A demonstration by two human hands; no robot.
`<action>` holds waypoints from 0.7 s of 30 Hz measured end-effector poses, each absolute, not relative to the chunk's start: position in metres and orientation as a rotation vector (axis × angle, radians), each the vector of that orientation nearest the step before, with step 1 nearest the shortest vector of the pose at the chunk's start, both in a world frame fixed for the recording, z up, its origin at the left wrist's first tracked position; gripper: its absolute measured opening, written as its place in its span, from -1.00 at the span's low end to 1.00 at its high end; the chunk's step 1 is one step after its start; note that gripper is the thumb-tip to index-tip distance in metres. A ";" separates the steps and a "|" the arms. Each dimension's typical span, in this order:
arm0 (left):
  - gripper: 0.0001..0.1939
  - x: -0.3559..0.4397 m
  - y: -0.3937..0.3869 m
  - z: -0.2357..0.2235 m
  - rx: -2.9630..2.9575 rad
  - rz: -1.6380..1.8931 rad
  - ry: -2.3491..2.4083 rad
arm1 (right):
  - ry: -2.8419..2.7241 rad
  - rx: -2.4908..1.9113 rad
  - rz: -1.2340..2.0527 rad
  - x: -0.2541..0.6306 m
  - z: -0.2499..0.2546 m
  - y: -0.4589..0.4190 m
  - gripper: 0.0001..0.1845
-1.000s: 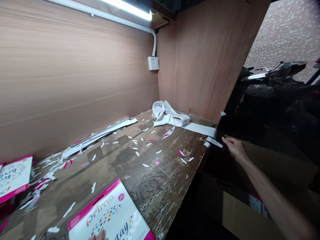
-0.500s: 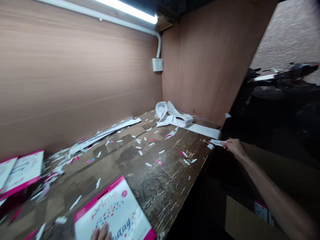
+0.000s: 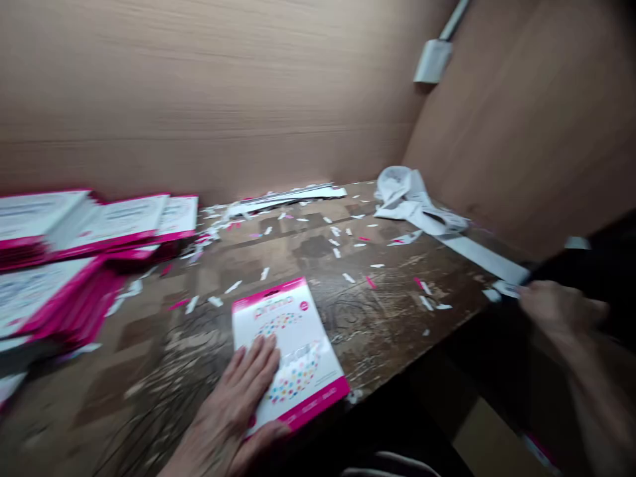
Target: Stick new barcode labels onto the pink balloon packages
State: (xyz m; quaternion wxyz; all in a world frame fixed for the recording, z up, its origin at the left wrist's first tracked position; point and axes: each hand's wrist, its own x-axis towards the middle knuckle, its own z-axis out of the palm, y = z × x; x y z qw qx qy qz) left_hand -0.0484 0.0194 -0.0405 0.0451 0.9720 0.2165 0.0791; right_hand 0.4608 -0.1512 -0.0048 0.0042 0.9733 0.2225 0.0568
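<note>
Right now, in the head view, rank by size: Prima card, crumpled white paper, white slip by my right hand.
Prima card, largest, though nearer the camera; crumpled white paper; white slip, smallest.

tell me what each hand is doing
left hand: open, pressed flat on a pink-edged prima card
right hand: blurred, at a white paper strip, cannot tell if holding

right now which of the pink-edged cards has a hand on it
The lone card under the left hand; the other cards lie stacked in piles to the left, untouched.
</note>
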 end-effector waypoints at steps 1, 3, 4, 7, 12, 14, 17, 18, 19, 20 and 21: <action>-0.19 -0.052 0.020 -0.045 2.962 0.328 0.716 | 0.674 3.035 0.199 0.457 -0.003 -0.147 -0.68; -0.20 -0.055 0.024 -0.053 2.945 0.455 0.739 | 0.617 3.023 0.281 0.450 0.003 -0.144 -0.70; -0.21 -0.056 0.026 -0.056 2.938 0.492 0.731 | 0.613 3.025 0.351 0.447 0.008 -0.145 -0.69; -0.21 -0.056 0.032 -0.057 2.987 0.432 0.652 | 0.650 3.190 0.477 0.428 0.027 -0.151 -0.66; -0.17 -0.058 0.023 -0.036 2.946 0.175 0.638 | 1.316 3.855 -0.406 0.363 0.041 -0.120 -0.72; -0.23 -0.056 0.018 -0.028 2.851 0.060 0.668 | 1.663 3.625 -1.113 0.325 0.038 -0.092 -0.71; -0.25 -0.053 0.014 -0.021 2.720 -0.014 0.741 | 1.947 2.895 -1.847 0.266 0.029 -0.048 -0.68; -0.24 -0.052 0.012 -0.020 2.688 -0.016 0.762 | 1.960 2.706 -1.966 0.247 0.025 -0.036 -0.67; -0.24 -0.051 0.011 -0.020 2.663 -0.013 0.777 | 1.940 2.575 -2.041 0.231 0.020 -0.025 -0.66; -0.24 -0.051 0.009 -0.020 2.641 -0.001 0.783 | 1.906 2.484 -2.089 0.217 0.016 -0.016 -0.66; -0.24 -0.051 0.008 -0.021 2.623 0.019 0.783 | 1.858 2.427 -2.120 0.205 0.011 -0.008 -0.67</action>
